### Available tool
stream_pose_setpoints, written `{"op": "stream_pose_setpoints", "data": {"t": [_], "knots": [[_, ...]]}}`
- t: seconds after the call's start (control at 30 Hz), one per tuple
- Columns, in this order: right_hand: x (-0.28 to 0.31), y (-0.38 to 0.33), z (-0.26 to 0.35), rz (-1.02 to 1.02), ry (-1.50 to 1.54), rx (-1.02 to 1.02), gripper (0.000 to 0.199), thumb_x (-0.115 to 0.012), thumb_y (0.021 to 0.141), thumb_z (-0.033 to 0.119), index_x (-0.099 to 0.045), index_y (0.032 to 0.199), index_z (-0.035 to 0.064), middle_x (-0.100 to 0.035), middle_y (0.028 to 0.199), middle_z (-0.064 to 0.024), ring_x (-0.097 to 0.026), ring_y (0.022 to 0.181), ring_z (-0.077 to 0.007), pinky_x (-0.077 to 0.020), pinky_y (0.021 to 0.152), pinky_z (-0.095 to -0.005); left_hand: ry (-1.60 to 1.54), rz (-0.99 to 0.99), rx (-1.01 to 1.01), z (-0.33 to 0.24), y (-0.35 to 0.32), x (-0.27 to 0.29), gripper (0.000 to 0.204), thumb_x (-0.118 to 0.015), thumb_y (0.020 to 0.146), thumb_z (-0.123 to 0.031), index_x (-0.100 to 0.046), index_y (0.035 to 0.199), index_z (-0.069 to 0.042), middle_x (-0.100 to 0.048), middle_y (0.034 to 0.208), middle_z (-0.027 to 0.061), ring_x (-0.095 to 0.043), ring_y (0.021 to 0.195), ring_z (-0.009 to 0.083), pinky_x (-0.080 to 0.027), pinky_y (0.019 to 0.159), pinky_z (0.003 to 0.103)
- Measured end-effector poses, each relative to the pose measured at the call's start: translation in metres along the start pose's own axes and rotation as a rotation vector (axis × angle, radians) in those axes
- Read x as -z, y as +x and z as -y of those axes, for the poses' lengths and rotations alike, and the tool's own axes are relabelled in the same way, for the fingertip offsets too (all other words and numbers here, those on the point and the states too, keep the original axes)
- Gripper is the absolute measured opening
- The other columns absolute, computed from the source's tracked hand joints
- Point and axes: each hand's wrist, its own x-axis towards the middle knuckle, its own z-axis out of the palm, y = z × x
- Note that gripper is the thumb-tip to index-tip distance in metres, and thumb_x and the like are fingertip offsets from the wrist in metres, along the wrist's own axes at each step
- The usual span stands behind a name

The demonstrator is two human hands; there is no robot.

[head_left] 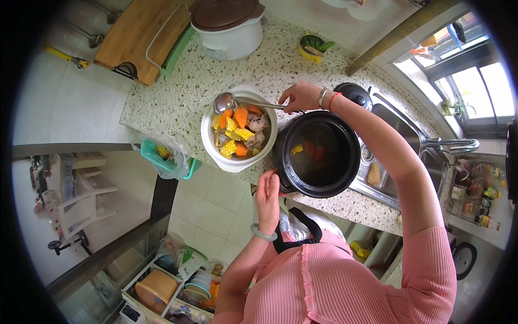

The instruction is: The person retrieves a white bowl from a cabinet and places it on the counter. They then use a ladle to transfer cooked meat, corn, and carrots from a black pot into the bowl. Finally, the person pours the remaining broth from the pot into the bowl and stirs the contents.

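Observation:
In my right hand [302, 97] is the handle of a metal ladle [223, 103], whose round bowl hangs over the far edge of a white bowl [206, 129]. Corn pieces [243, 133], carrot chunks [240, 116] and meat on the bone [258, 123] fill that white bowl. Just to its right stands a black pot [353, 173] with dark broth inside. A corn piece [297, 149] and some blurred orange chunks [313, 150] show in the broth. My left hand [267, 197] grips the pot's near-left side at its handle; the fingertips are partly hidden.
Behind are a white cooker [237, 40] with a brown lid and a small bowl of green vegetables [313, 48]. A black lid [353, 94] lies by the steel sink [396, 162] on the right. A bag-lined green bin [167, 156] hangs at the counter's left edge.

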Motion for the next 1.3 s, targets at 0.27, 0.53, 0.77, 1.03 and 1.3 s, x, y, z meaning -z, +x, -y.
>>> {"op": "stream_pose_setpoints", "data": {"t": [0.27, 0.53, 0.77, 1.03, 1.3], "knots": [[0.01, -0.064, -0.022, -0.494, 0.161, 0.061, 0.035, -0.057, 0.092, 0.038, -0.071, 0.092, 0.0058, -0.071, 0.086, -0.012, -0.067, 0.082, -0.0292, -0.0511, 0.074, -0.0374, 0.099, 0.039, 0.09, 0.007, -0.002, 0.005, 0.033, -0.049, 0.101, -0.036, -0.059, 0.099, -0.005, -0.058, 0.081, 0.0001, -0.056, 0.065, 0.008, -0.047, 0.057, 0.022], [-0.054, -0.177, -0.085, -0.675, 0.294, -0.248, 0.043, -0.057, 0.095, 0.041, -0.066, 0.083, 0.0004, -0.058, 0.063, -0.0104, -0.054, 0.056, -0.0171, -0.047, 0.058, -0.0323, 0.137, 0.034, 0.14, 0.008, -0.004, -0.001, 0.043, -0.045, 0.101, -0.043, -0.059, 0.088, -0.004, -0.055, 0.056, 0.0018, -0.052, 0.049, 0.01, -0.043, 0.048, 0.024], [-0.086, -0.164, -0.101, -0.613, 0.855, -0.269, 0.043, -0.06, 0.093, 0.046, -0.058, 0.076, 0.0071, -0.048, 0.064, 0.005, -0.044, 0.056, -0.0045, -0.0365, 0.051, -0.0217, 0.18, 0.06, 0.129, 0.002, -0.001, -0.002, 0.045, -0.042, 0.102, -0.045, -0.058, 0.089, -0.004, -0.053, 0.055, 0.0018, -0.051, 0.046, 0.0097, -0.043, 0.045, 0.023], [-0.107, -0.208, -0.066, -0.76, 0.95, -0.207, 0.038, -0.062, 0.094, 0.037, -0.052, 0.073, 0.0067, -0.044, 0.065, 0.0066, -0.038, 0.059, -0.0036, -0.0318, 0.051, -0.0222, 0.293, 0.031, 0.148, 0.003, 0.001, 0.003, 0.053, -0.038, 0.101, -0.049, -0.058, 0.086, -0.002, -0.053, 0.053, 0.0021, -0.053, 0.046, 0.0111, -0.044, 0.044, 0.025], [-0.092, -0.237, -0.034, -0.931, 0.553, -0.138, 0.038, -0.066, 0.092, 0.028, -0.049, 0.074, -0.0013, -0.038, 0.058, -0.0044, -0.033, 0.059, -0.0102, -0.0322, 0.051, -0.03, 0.282, 0.073, 0.167, 0.029, -0.013, -0.002, 0.053, -0.032, 0.103, -0.049, -0.057, 0.084, -0.006, -0.054, 0.056, 0.0027, -0.054, 0.047, 0.0114, -0.045, 0.045, 0.025]]}}
